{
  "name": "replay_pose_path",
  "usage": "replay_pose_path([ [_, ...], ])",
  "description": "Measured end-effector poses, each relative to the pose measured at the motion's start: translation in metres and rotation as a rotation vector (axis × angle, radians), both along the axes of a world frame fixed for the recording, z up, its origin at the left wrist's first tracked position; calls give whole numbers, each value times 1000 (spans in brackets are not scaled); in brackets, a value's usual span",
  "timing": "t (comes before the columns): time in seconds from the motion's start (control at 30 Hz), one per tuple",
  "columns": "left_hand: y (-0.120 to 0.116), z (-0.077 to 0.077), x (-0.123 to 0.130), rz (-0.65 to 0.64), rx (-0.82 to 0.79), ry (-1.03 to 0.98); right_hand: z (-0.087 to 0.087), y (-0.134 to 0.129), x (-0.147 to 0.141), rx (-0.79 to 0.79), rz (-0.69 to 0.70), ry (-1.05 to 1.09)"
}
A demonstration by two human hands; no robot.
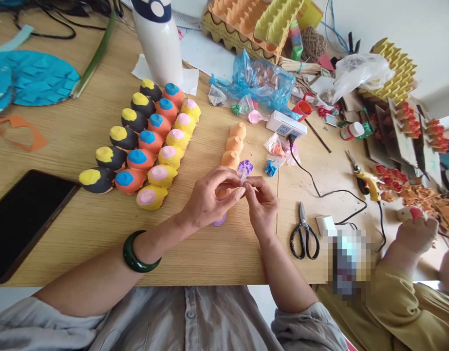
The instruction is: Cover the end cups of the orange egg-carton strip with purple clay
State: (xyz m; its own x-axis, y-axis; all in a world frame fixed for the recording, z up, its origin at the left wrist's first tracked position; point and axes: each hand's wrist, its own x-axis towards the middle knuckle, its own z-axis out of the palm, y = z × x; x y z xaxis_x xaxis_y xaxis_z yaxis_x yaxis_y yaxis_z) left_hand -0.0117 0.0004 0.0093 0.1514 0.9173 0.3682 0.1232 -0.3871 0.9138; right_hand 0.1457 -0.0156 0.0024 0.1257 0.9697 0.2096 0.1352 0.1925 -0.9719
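My left hand point(213, 195) and my right hand point(261, 201) meet near the middle of the table, both pinching the twisted neck of a small clear bag holding purple clay point(245, 167). Under and behind my hands stands a row of orange egg-carton cups point(234, 144); its near end is partly hidden, with some purple point(220, 220) showing beside my left hand. To the left are three rows of painted cups: black with yellow tops point(122, 137), orange with blue tops point(140, 159) and yellow with pink tops point(169, 155). A green bangle point(131, 253) circles my left wrist.
Black scissors point(304, 234), a power strip point(286, 125) with its cord and a yellow glue gun point(368, 183) lie to the right. A dark tablet point(30, 214) is at left; a white bottle point(160, 48) stands behind. Another person's hand point(414, 239) is at far right.
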Motion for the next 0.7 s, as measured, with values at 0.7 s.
replay_pose_path([
  [0.7,4,-6,-10,171,319,473,-7,3,2,310,18,-514],
])
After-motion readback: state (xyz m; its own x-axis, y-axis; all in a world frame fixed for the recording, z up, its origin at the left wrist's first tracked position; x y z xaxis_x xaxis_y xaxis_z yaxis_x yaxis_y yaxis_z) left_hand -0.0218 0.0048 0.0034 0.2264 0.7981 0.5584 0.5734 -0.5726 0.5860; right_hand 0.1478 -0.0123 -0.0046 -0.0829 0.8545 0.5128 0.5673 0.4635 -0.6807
